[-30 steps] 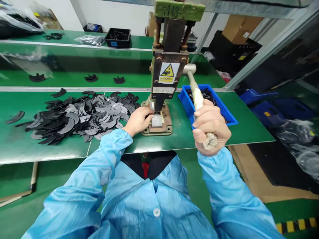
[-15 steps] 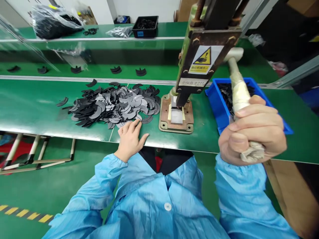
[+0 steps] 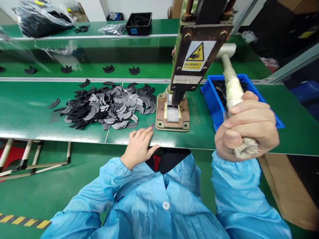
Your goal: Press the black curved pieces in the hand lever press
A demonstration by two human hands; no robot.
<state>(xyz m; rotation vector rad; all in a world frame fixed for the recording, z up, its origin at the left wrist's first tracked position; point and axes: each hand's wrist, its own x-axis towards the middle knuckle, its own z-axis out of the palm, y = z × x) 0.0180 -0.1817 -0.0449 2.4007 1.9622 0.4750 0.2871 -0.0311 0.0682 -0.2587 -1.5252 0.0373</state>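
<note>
The big press [image 3: 196,56] stands on the green table [image 3: 25,109]. The right hand [image 3: 246,127] is a tight fist around its wrapped handle [image 3: 233,88]. The left hand [image 3: 140,146] lies flat with fingers spread, touching one small dark curved piece [image 3: 151,126] near the pile [image 3: 107,106].

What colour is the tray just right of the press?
Bright blue. The tray shows best in the head view, behind the right hand gripping the lever.
</note>
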